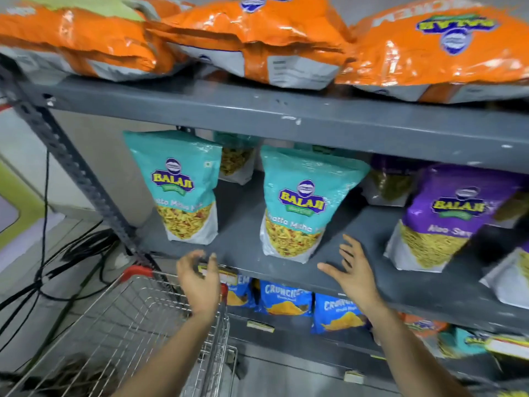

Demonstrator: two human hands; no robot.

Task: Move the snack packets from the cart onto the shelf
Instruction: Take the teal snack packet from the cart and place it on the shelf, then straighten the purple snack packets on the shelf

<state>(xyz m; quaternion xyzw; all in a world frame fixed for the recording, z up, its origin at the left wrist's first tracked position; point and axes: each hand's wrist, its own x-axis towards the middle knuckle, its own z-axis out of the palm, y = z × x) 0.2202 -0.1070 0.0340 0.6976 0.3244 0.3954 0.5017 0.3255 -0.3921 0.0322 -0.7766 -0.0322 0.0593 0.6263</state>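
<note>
Two teal Balaji snack packets stand upright on the grey middle shelf [243,224], one at the left [180,190] and one in the middle [297,207]. A purple packet [446,216] stands to their right. My left hand [200,279] hovers empty over the far corner of the wire cart [134,319], fingers curled and apart. My right hand [355,270] is spread open at the shelf's front edge, just below and right of the middle teal packet, not touching it. I see no packets in the visible part of the cart.
Large orange packets [257,32] lie on the top shelf. Blue Crunchex packets [286,299] line the shelf below. More packets stand behind the teal ones. Black cables [71,253] trail on the floor left of the slotted shelf post [71,161].
</note>
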